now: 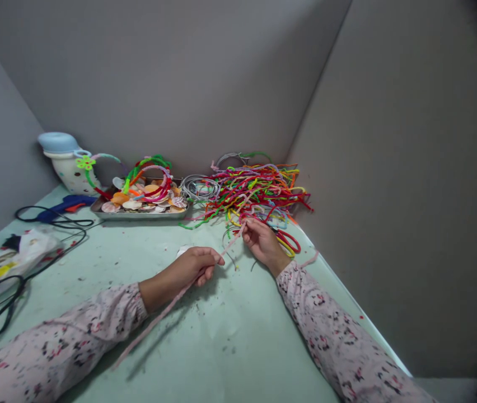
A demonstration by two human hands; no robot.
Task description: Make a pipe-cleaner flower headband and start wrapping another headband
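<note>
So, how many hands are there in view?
2: the left hand over the table, the right hand nearer the colourful pile, both holding one pale pink strand.

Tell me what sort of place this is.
Likely a craft worktable against a wall, judging by the pink fuzzy strand being handled, the heap of colorful ones behind it, and the tray of seashells.

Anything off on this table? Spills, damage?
Mostly mess: dark specks litter the table like unswept debris, a black cord lies in loose loops at the left, and fuzzy stems sprawl in a tangled heap at the back. No damage evident.
</note>
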